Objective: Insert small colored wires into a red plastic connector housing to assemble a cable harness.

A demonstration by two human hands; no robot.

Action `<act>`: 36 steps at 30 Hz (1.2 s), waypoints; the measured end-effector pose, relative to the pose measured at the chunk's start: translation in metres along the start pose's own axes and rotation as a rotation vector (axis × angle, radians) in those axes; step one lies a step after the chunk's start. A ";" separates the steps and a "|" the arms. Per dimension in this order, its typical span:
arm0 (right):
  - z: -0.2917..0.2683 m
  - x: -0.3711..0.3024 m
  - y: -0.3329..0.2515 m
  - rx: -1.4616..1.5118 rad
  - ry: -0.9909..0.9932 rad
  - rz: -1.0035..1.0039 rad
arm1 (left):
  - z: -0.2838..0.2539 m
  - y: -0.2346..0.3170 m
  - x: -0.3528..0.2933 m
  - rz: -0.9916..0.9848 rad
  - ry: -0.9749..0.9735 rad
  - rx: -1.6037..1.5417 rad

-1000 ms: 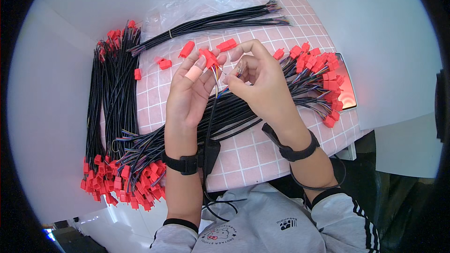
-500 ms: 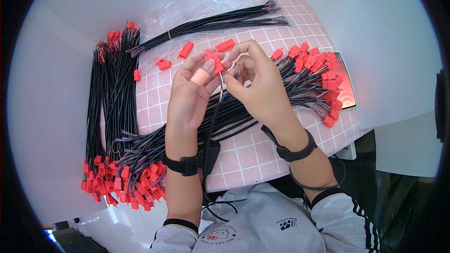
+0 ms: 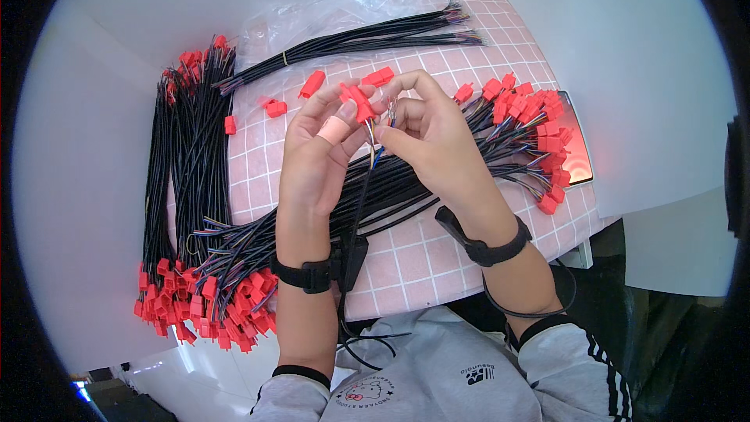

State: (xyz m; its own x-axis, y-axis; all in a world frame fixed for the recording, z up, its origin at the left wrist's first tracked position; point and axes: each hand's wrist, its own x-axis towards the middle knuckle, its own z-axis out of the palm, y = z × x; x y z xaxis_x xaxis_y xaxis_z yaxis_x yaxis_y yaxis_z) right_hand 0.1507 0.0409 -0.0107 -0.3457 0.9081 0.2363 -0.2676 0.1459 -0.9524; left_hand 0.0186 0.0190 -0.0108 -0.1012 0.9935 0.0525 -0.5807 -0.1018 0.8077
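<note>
My left hand (image 3: 312,160), with a peach-coloured strip around its thumb, pinches a small red plastic connector housing (image 3: 358,101). Several thin coloured wires run down from the housing to a black cable (image 3: 357,215), which hangs toward my lap. Just right of the housing, my right hand (image 3: 441,144) has its thumb and fingers closed on loose coloured wires (image 3: 392,113) with bare-looking ends. A blue wire (image 3: 378,158) shows below my right thumb. Whether any of the held wires touch the housing is hidden by my fingers.
Beneath my hands lies a bundle of black cables (image 3: 391,187) with red housings at the right. Another bundle (image 3: 195,164) stands left; a tied one (image 3: 336,45) lies behind. Loose red housings (image 3: 312,84), a plastic bag (image 3: 336,0) and a phone (image 3: 576,144) rest on the checked cloth (image 3: 414,266).
My right thumb has shifted slightly lower and to the right. The blue wire now shows more plainly beside the cable. My left hand still grips the housing in nearly the same place.
</note>
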 end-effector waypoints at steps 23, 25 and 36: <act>-0.008 0.003 -0.004 0.406 -0.038 0.256 | -0.008 0.000 0.002 0.066 -0.037 -0.227; -0.009 0.003 -0.002 0.518 -0.129 0.311 | -0.007 0.000 0.001 0.054 -0.034 -0.237; -0.004 0.002 -0.010 0.456 -0.129 0.235 | -0.008 0.000 0.002 0.067 -0.005 -0.182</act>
State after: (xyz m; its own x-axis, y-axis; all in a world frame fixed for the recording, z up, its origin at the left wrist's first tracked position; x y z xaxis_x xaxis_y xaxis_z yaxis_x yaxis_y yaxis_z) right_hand 0.1567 0.0429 -0.0011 -0.5438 0.8358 0.0756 -0.5237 -0.2676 -0.8087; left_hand 0.0117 0.0202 -0.0156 -0.1408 0.9844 0.1059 -0.7095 -0.1750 0.6827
